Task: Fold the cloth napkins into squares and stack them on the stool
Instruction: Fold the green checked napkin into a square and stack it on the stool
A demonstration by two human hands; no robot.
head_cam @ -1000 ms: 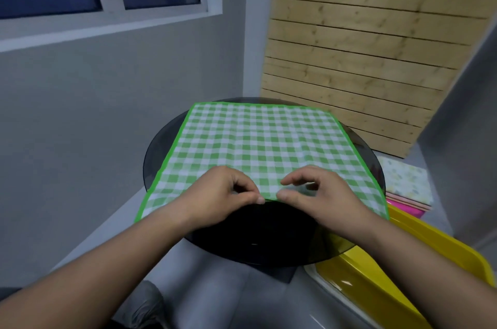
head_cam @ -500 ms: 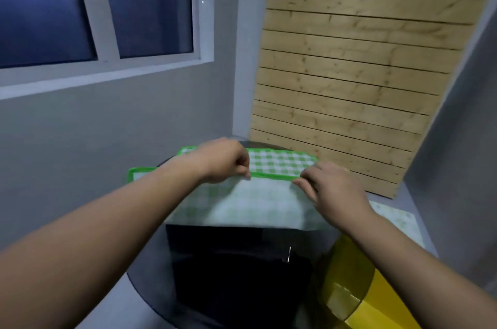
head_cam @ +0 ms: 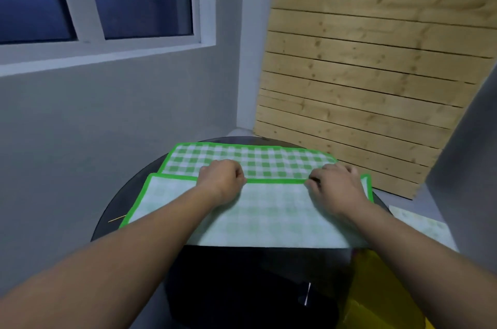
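Observation:
A green-and-white checked napkin (head_cam: 269, 217) with a bright green border lies on a round dark glass table (head_cam: 113, 217). Its near half is turned over away from me, pale underside up, and its green edge runs across the checked far part (head_cam: 269, 160). My left hand (head_cam: 222, 181) pinches that folded edge left of the middle. My right hand (head_cam: 334, 185) pinches the same edge further right, near the napkin's right side. Both forearms reach over the folded layer.
A yellow stool or tub (head_cam: 376, 293) shows at the lower right, seen partly through the glass. A pale patterned cloth (head_cam: 422, 226) lies on the floor to the right. A grey wall with a window stands at the left, a wooden slat panel (head_cam: 363, 86) behind.
Both hands carried the napkin's near edge away from me and over the cloth, then moved apart along it. The fold now lies flatter and the view has tipped up.

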